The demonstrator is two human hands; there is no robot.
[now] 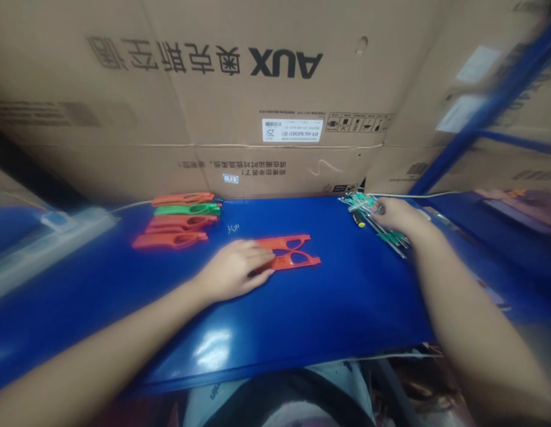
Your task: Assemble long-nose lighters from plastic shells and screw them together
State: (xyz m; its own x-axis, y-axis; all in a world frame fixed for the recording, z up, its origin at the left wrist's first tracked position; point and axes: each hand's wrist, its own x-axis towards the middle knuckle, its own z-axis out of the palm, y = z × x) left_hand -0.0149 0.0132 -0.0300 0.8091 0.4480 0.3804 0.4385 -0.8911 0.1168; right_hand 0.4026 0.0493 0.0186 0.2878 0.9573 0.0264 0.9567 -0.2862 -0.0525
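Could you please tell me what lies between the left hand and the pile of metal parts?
In the head view, two orange pieces partly under the left hand come first, then blue tabletop up to the pile of metal parts.

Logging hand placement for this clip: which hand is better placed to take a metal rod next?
Likely the right hand: its fingertips are at the pile of metal rods, while the left hand is over the orange pieces, apart from that pile.

The glossy blue tabletop before me carries a stack of orange and green handles, two orange shells and a pile of green-and-metal pieces.
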